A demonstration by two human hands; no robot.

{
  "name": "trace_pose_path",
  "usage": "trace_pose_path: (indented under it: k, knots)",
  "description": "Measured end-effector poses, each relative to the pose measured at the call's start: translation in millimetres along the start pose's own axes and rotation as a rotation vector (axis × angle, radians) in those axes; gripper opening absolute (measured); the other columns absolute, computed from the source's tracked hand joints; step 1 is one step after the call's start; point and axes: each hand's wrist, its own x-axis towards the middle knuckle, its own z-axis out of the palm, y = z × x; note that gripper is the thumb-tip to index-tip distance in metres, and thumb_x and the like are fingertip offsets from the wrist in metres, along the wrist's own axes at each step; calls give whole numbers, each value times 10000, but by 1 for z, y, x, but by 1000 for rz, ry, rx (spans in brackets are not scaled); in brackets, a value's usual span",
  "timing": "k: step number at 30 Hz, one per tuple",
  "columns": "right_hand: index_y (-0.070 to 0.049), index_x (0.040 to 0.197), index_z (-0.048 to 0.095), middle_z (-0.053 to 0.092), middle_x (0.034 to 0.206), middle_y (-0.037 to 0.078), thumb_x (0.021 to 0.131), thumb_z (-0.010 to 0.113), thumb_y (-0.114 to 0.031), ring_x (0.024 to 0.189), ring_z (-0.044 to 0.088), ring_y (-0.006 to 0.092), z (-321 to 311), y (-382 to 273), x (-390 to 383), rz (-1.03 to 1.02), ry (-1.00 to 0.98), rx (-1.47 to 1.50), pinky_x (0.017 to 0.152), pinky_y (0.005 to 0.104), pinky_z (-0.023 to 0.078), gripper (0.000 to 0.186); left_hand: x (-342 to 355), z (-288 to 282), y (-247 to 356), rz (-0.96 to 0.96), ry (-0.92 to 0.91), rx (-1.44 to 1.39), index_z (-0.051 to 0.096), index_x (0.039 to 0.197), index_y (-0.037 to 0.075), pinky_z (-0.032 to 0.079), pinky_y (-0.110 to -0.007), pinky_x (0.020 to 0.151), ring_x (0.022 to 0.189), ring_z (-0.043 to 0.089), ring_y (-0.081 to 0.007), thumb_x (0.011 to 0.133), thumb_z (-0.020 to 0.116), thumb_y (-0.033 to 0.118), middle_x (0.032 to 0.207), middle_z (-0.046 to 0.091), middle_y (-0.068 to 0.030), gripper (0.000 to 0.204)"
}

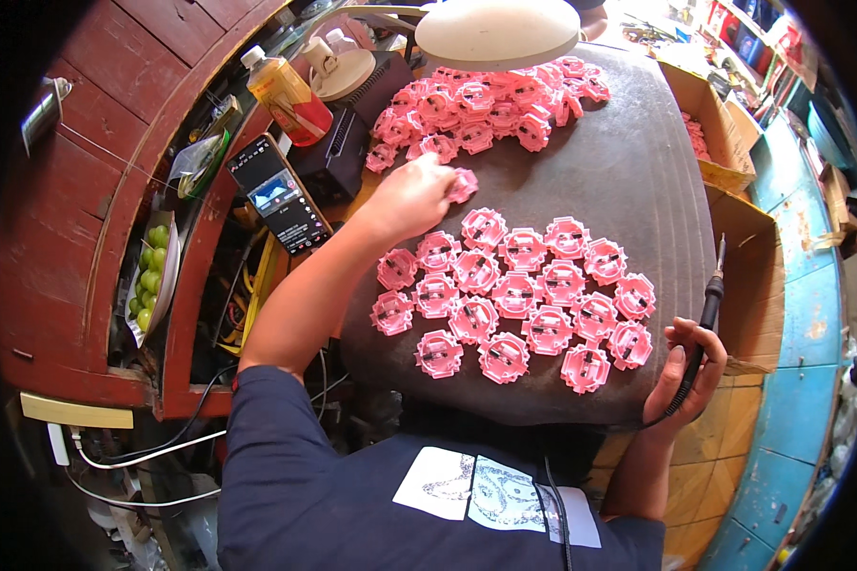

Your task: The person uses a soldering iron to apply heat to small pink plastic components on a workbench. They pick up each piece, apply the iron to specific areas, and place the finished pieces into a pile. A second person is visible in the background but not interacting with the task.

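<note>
One pink part (463, 186) sits pinched in your left hand (412, 197), a heap (490, 103) beyond it; your right hand (687, 366) grips a soldering iron (711, 303)

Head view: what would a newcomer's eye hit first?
Probably the pink parts spread over the dark worktop, and their heap at its far end. Then the soldering iron, tip up in the right hand at the worktop's right edge. The left hand holds one part between heap and spread.
</note>
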Motion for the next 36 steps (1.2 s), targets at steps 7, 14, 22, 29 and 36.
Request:
trace_pose_path:
  k: [7,14,22,29,36]
  knots:
    - [26,1327,532,663,1246,180,1005,532,-52,1051,657,197,-2,-1,1,10,-12,-6,1006,359,518,331,-38,-14,10,62,-55,-134,718,963,4,538,-419,913,982,656,-363,843,622,-3,1002,646,-170,154]
    - [31,1312,544,663,1233,170,999,528,-19,1047,656,191,0,-2,2,-4,-13,-22,992,339,517,318,-9,-18,-8,-56,228,11,704,1041,16,542,-445,898,989,670,-365,860,655,71,1012,653,-183,195]
    - [34,1304,546,662,1222,155,996,524,-12,1049,658,189,3,-4,3,5,-8,-28,994,341,517,312,7,-2,-28,6,301,219,706,1018,63,564,-487,878,1009,681,-385,887,673,103,1021,635,-185,141]
    - [38,1312,539,663,1234,167,998,537,-23,1053,659,192,1,-5,3,8,-17,-24,1005,349,518,320,-71,-23,11,-186,122,-7,734,923,15,545,-488,853,920,680,-424,958,629,121,938,663,-239,152]
    - [26,1312,543,668,1229,164,992,543,-14,1047,660,193,0,-3,2,2,-9,-6,994,347,517,322,-71,-29,7,-88,160,-58,704,971,-30,539,-439,826,884,673,-377,874,625,65,904,665,-209,158]
